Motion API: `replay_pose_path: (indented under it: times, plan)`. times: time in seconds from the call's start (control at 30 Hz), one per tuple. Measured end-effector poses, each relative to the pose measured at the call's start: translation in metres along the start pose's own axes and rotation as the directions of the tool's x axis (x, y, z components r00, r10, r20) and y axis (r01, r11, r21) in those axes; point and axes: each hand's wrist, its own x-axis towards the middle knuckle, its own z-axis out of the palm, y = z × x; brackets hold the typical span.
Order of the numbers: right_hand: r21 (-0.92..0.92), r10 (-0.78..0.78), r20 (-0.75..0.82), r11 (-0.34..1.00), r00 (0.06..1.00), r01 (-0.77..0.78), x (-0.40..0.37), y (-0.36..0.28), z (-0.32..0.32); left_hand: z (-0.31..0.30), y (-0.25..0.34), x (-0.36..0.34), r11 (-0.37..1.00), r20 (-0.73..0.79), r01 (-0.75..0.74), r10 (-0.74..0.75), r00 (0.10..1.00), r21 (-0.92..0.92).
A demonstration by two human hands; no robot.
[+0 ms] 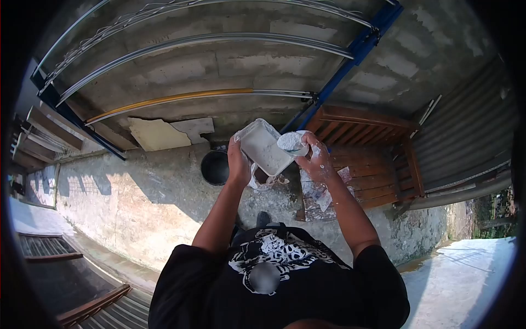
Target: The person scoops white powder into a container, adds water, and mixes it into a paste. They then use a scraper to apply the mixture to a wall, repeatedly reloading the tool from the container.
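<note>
My left hand [237, 162] is closed on the near left side of a white rectangular tray [267, 148], which is tilted and has pale residue over its inside. In my right hand [316, 160] is a small tub [293, 143] heaped with white powder, close beside the tray's right edge. White smears cover the fingers and back of my right hand. Below the tray, partly hidden by it, a white-rimmed open container [260, 185] with a brownish inside stands on the floor.
A black bucket [215, 168] stands left of the tray. To the right is a wooden bench [372, 175] with powder-stained sheets [323, 192] on its seat. Metal rails [219, 38] on blue posts run along the block wall, with a broken board [156, 134] leaning below.
</note>
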Motion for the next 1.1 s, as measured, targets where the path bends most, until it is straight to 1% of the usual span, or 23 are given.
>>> replay_pose_path:
  times: [0.07, 0.1, 0.17, 0.2, 0.27, 0.3, 0.37, 0.4, 0.47, 0.5, 0.57, 0.6, 0.67, 0.7, 0.77, 0.9, 0.97, 1.1]
  plan:
    - [-0.112, 0.202, 0.131, 0.976, 0.971, -0.188, 0.023, -0.017, -0.011, 0.015, 0.01, 0.009, 1.0, 0.032, 0.01, -0.009, 0.999, -0.03]
    - [-0.087, 0.213, 0.137, 0.975, 0.967, -0.203, 0.008, -0.045, -0.01, 0.016, 0.02, -0.02, 1.0, 0.013, 0.019, -0.019, 1.0, -0.008]
    - [-0.196, 0.244, 0.176, 0.958, 0.954, -0.209, 0.018, -0.061, -0.019, 0.03, 0.024, -0.024, 0.999, 0.014, 0.039, -0.039, 0.999, 0.0]
    - [-0.191, 0.231, 0.167, 0.961, 0.959, -0.198, 0.025, -0.059, -0.019, 0.032, 0.028, -0.019, 1.0, 0.024, 0.027, -0.027, 0.999, 0.008]
    - [-0.249, 0.145, 0.139, 0.962, 0.98, -0.108, 0.031, -0.056, -0.027, 0.04, 0.025, -0.018, 0.999, 0.036, 0.053, -0.052, 0.998, -0.004]
    - [-0.244, 0.151, 0.136, 0.963, 0.979, -0.115, 0.03, -0.051, -0.027, 0.041, 0.025, -0.021, 0.998, 0.034, 0.058, -0.058, 0.998, 0.004]
    - [-0.374, -0.033, 0.266, 0.917, 0.963, 0.135, 0.03, -0.04, -0.025, 0.041, 0.026, -0.028, 0.997, 0.038, 0.076, -0.076, 0.996, 0.002]
    - [-0.371, -0.035, 0.261, 0.919, 0.965, 0.133, 0.035, -0.044, -0.026, 0.04, 0.025, -0.027, 0.997, 0.039, 0.076, -0.076, 0.996, 0.008]
    - [-0.196, 0.129, 0.269, 0.978, 0.954, -0.077, 0.045, -0.059, -0.027, 0.038, 0.024, -0.021, 0.999, 0.053, 0.049, -0.049, 0.997, -0.016]
    - [-0.191, 0.128, 0.267, 0.978, 0.955, -0.077, 0.047, -0.058, -0.027, 0.038, 0.026, -0.02, 0.999, 0.053, 0.049, -0.048, 0.997, -0.011]
    - [-0.254, 0.107, 0.341, 0.967, 0.934, -0.018, 0.047, -0.055, -0.026, 0.036, 0.028, -0.022, 0.998, 0.049, 0.064, -0.063, 0.997, -0.006]
    - [-0.253, 0.107, 0.341, 0.967, 0.934, -0.018, 0.047, -0.057, -0.027, 0.036, 0.03, -0.022, 0.998, 0.048, 0.063, -0.063, 0.997, -0.005]
    - [-0.176, 0.175, 0.3, 0.976, 0.938, -0.126, 0.048, -0.063, -0.031, 0.037, 0.034, -0.021, 0.999, 0.035, 0.038, -0.039, 0.999, 0.018]
    - [-0.172, 0.176, 0.301, 0.977, 0.937, -0.128, 0.048, -0.062, -0.032, 0.036, 0.035, -0.021, 0.999, 0.032, 0.04, -0.041, 0.999, 0.021]
    - [-0.232, 0.172, 0.351, 0.968, 0.92, -0.093, 0.047, -0.059, -0.036, 0.034, 0.037, -0.017, 1.0, 0.0, 0.006, -0.006, 1.0, 0.011]
    - [-0.24, 0.157, 0.297, 0.967, 0.942, -0.085, 0.043, -0.062, -0.042, 0.035, 0.032, -0.017, 0.997, -0.031, 0.024, -0.022, 0.999, 0.068]
    - [-0.215, 0.191, 0.355, 0.969, 0.915, -0.119, 0.045, -0.072, -0.048, 0.034, 0.03, -0.013, 0.999, -0.024, 0.032, -0.031, 0.999, 0.014]
    - [-0.242, 0.208, 0.361, 0.962, 0.909, -0.124, 0.045, -0.069, -0.052, 0.039, 0.03, -0.011, 0.998, -0.044, 0.054, -0.053, 0.998, 0.012]
